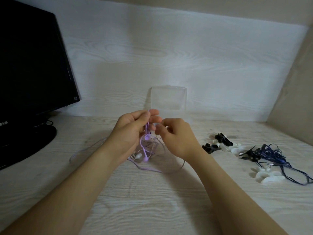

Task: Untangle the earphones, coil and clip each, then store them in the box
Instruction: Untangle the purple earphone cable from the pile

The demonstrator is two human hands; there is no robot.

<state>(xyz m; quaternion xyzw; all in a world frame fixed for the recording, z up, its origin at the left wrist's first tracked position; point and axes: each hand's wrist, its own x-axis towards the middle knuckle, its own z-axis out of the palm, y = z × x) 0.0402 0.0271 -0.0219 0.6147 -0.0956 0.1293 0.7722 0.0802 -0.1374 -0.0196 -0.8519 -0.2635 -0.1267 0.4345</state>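
- A black monitor [30,65] stands at the far left.
- The clear box [168,97] sits just beyond my hands.
- My left hand [132,131] grips the purple earphones [145,146] by the cord, and the tangle hangs below.
- My right hand [176,138] is curled beside it with fingertips pinched; on what, I cannot tell.
- Blue earphones [271,155] and clips [221,139] lie to the right.

The left hand [130,131] grips the purple earphones [145,146], and its palm hides the cord inside the grip. Beside the grip, the fingertips of the right hand [176,138] are blurred, so cord contact cannot be told. Behind the grip, fingers cover the lower edge of the clear box [169,97]. Far left of the grip, the monitor [30,65] is cut off by the frame edge.
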